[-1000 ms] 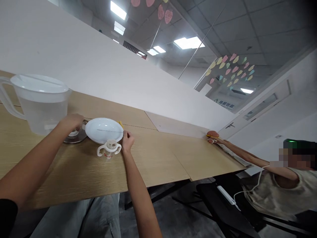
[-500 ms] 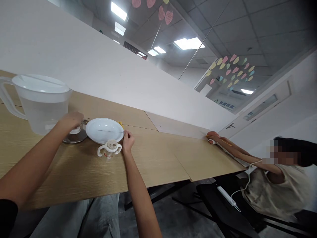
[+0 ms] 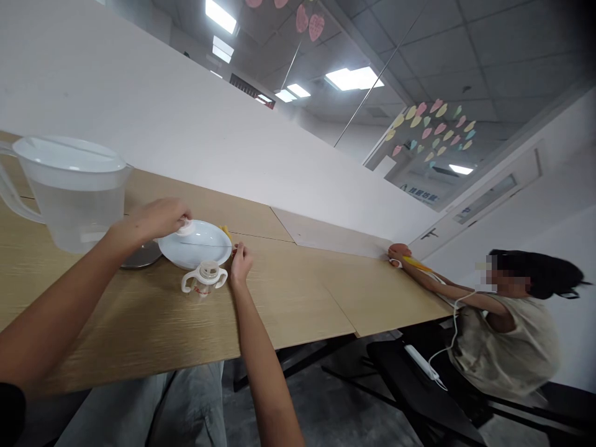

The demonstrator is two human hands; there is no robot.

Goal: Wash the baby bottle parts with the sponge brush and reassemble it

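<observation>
My left hand (image 3: 161,217) is closed on a white bottle cap (image 3: 186,229), which it holds over the left part of a white bowl (image 3: 174,253). My right hand (image 3: 241,264), by the bowl's right rim, pinches a thin dark rod (image 3: 205,245) that reaches leftward across the bowl. Just in front of the bowl stands a small clear baby bottle (image 3: 203,282) with two white side handles, upright and with its neck uncovered. A round metal tray (image 3: 142,256) lies left of the bowl, partly hidden by my left forearm. Something yellow (image 3: 226,232) shows behind the bowl's right rim.
A large lidded pitcher (image 3: 77,202) of clear liquid stands at the left of the wooden table (image 3: 298,292). A white partition (image 3: 223,155) runs along the back. At the far right a person (image 3: 507,335) sits reaching over the table, with a white power strip (image 3: 421,363) close by.
My left hand has moved right from above the metal tray, carrying the white cap over the bowl. My right hand stays almost still. The person at the right has shifted a little.
</observation>
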